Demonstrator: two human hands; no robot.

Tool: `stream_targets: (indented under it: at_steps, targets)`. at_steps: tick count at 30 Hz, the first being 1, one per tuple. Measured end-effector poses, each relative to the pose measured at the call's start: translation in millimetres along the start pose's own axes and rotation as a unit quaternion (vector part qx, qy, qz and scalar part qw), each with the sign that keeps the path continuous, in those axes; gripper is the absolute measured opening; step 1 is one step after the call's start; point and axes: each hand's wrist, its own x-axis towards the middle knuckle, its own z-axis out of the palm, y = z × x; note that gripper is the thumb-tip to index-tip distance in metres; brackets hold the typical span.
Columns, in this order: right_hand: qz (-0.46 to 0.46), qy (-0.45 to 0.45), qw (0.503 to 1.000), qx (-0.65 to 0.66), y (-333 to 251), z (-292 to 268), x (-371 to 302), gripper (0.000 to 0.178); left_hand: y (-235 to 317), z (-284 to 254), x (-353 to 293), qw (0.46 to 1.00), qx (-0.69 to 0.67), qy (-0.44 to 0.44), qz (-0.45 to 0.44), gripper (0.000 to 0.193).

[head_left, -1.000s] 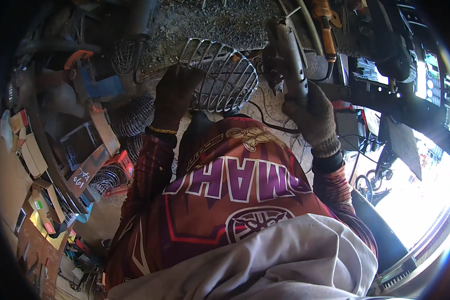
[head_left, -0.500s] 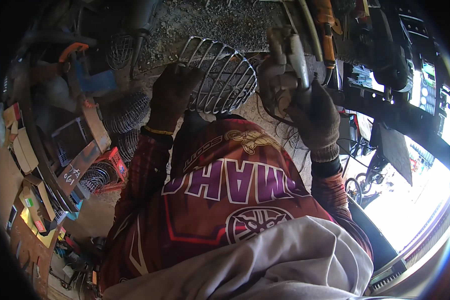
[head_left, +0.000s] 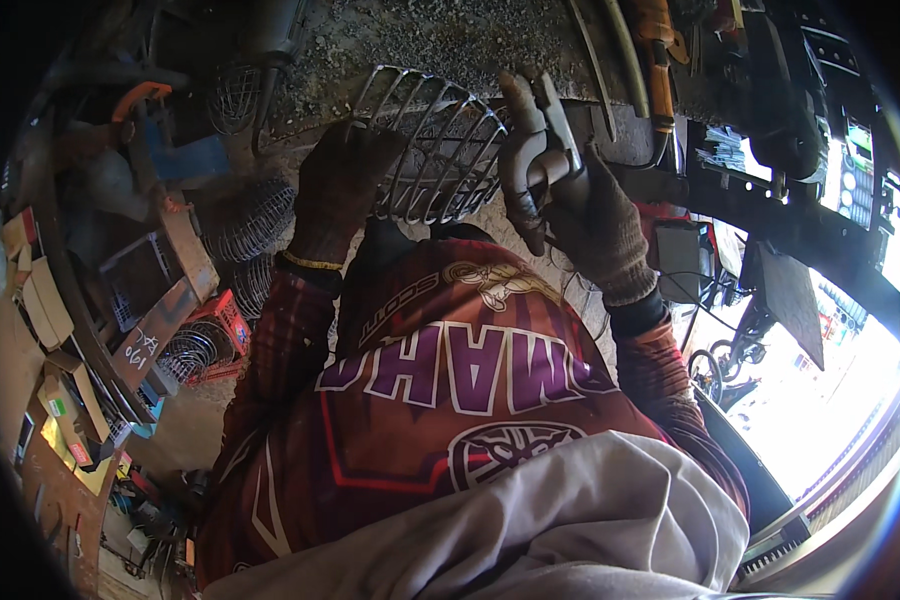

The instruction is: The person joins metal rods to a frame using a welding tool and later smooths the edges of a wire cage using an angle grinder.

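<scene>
Head view: wire basket (head_left: 438, 150) at 12 o'clock. Left hand (head_left: 338, 180), gloved, at 11 o'clock; fingers closed on basket's left edge. Right hand (head_left: 600, 215), gloved, at 2 o'clock; fingers wrapped round steel clamp (head_left: 519, 165). Clamp at 1 o'clock, just beside basket's right edge; contact cannot be told. Wire stack (head_left: 255, 222) at 10 o'clock; red crate (head_left: 232, 320) at 9 o'clock.
</scene>
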Motion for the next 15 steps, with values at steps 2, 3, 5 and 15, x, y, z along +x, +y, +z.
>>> stream_targets:
  at_steps: [2, 3, 5, 15]
  targets:
    - [-0.013, 0.01, 1.0, -0.022, 8.3, 10.6, -0.3, 0.075, -1.0, -1.6, 0.5, 0.999, 0.031, -0.004, 0.015, 0.024]
    - [-0.01, 0.006, 1.0, -0.008, 13.5, 15.0, -1.7, 0.072, -1.5, 0.1, 2.9, 1.0, 0.023, -0.008, 0.016, 0.025]
    - [-0.005, -0.001, 1.0, 0.019, 21.7, 21.0, -4.4, 0.068, -1.9, 2.7, 4.9, 1.0, 0.004, -0.012, 0.013, 0.027]
    - [0.048, -0.017, 0.999, 0.016, -7.8, 26.4, 3.8, 0.059, -2.9, 8.7, -1.5, 0.978, -0.118, -0.078, -0.152, 0.031]
